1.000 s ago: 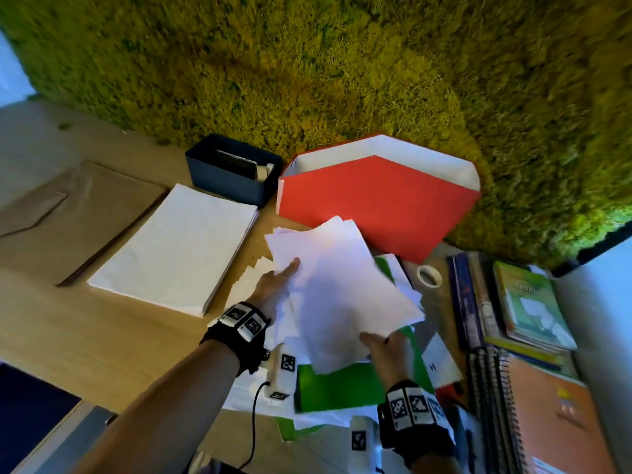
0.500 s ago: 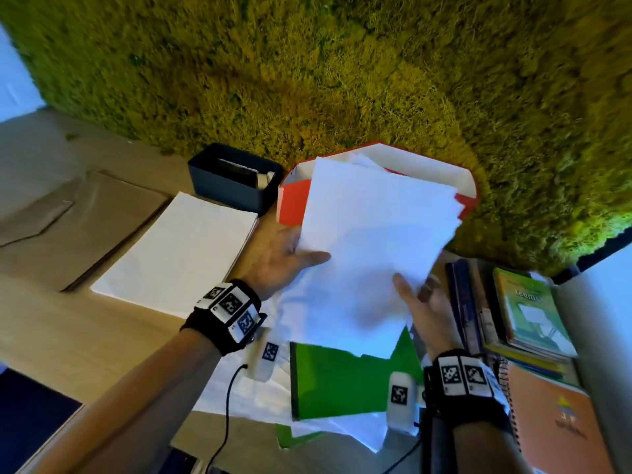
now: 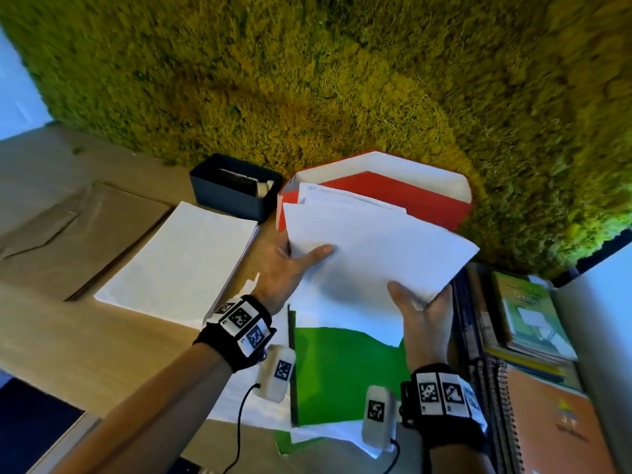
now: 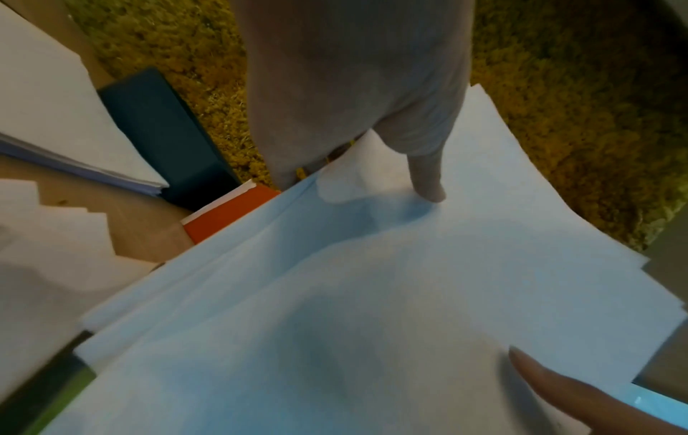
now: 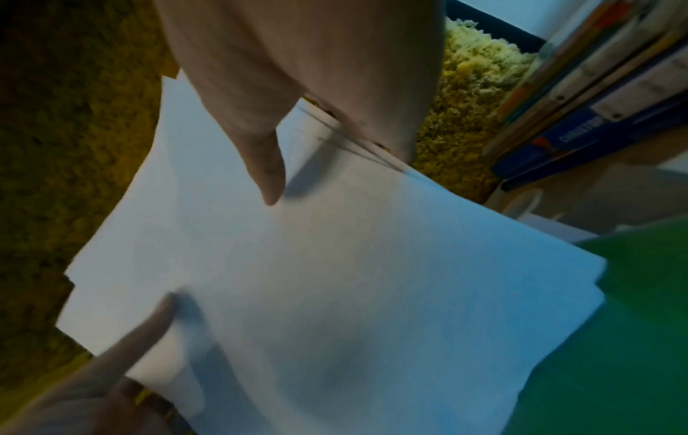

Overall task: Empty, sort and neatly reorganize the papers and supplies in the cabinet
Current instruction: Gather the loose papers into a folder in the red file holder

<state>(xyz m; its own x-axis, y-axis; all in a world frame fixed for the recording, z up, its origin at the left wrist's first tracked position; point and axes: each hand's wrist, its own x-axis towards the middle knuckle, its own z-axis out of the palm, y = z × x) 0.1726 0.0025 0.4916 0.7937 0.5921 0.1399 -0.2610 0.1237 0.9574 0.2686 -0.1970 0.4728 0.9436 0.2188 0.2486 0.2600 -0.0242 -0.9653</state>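
Both hands hold a loose bundle of white sheets above the table, in front of a red envelope. My left hand pinches the bundle's left edge, thumb on top. My right hand pinches the near right corner, thumb on top, fingers underneath and hidden. The sheets are fanned out unevenly. Under them lies a green folder on more white papers.
A neat white paper stack lies left, on the wooden table, beside brown envelopes. A dark blue box stands behind it. Notebooks and books are piled at the right. A moss wall backs everything.
The bundle was lifted off the green folder, raised upright, and now tilts flatter and lower, with both hands still on it. The right hand has moved right along the edge.
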